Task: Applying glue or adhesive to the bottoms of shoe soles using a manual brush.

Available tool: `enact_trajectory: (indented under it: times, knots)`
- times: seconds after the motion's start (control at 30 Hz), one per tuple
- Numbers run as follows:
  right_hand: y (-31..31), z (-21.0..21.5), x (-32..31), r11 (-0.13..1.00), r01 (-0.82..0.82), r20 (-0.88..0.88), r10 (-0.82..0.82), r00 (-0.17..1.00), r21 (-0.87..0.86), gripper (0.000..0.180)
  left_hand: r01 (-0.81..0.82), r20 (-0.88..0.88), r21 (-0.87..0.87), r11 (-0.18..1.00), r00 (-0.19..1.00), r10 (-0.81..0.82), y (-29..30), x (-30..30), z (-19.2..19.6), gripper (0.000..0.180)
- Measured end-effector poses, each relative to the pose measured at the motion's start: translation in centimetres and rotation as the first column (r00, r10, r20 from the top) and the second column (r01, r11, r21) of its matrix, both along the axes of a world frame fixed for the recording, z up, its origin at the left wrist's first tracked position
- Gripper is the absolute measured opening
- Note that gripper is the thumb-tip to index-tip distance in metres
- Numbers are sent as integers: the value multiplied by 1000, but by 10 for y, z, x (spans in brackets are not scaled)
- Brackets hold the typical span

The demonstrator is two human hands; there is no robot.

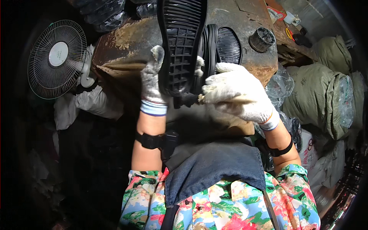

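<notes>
A rusty, stained tabletop (126, 42) carries a stack of black soles (224, 46) and a small tin (262, 39). The gloved left hand (151, 82) grips a black shoe sole (181, 42) upright above it; the gloved right hand (239, 94) clenches a brush (188, 100) touching the sole's heel.

My one head view looks steeply down from close above my gloved hands (214, 92), facing the bench (126, 42); the fisheye bends the edges.
</notes>
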State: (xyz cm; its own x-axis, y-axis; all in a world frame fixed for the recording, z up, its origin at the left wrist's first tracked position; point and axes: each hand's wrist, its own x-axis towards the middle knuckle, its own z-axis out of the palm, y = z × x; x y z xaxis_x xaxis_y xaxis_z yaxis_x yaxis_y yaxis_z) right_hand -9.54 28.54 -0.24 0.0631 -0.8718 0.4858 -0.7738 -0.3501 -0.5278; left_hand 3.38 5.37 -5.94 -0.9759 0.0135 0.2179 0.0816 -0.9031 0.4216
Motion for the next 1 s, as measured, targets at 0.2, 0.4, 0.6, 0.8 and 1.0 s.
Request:
enact_trajectory:
  times: [0.2,0.4,0.6,0.8,1.0]
  knots:
    - [-23,-6,40,937,106,857,-348,380,334,23,-115,65,-169,979,990,128,-32,13,-8,72]
    - [-42,-6,48,949,57,792,-291,536,310,22,-442,-707,-670,-596,626,331,-42,28,-30,44]
    - [-41,-17,13,859,380,586,-513,627,344,22,-528,-881,-410,-744,439,174,14,22,-14,23]
    - [-26,-55,-63,845,503,562,-509,652,182,28,-467,-777,-538,-702,598,198,39,64,-42,28]
    - [-58,-34,-21,868,493,620,-423,661,66,28,-109,61,492,864,994,91,27,168,-93,51]
